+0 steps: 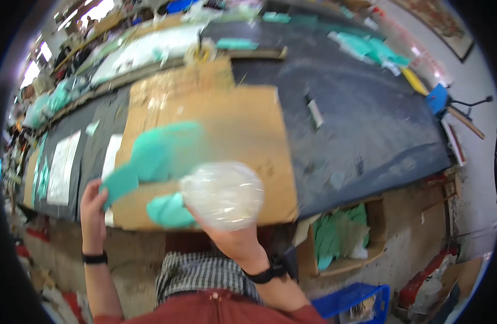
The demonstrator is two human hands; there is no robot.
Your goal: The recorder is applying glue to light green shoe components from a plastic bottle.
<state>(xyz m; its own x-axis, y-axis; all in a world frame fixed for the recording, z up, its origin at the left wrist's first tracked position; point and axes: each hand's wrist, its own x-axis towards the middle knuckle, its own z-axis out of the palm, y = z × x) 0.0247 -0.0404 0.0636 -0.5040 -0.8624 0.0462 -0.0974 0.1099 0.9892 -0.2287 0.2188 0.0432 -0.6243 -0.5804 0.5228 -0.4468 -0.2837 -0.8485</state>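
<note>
My left hand [94, 201], at the cardboard's left edge, pinches one end of a thin teal-green sheet piece [121, 181]. The piece stretches up and right over the cardboard [254, 116], where its far part is smeared by motion. My right hand [221, 229] grips a clear, round plastic thing [229, 195] with a shiny top. It covers most of the fingers, and its exact kind is hard to tell. Beside it, close to the table's front edge, another teal-green piece [170, 210] lies on the cardboard.
The cardboard lies on a dark table [351, 135]. A small knife-like tool [315, 112] rests right of it. Farther back are a tape roll [201, 53] and more green pieces [370, 48]. Below the table stand a carton with green pieces [340, 237] and a blue crate [362, 302].
</note>
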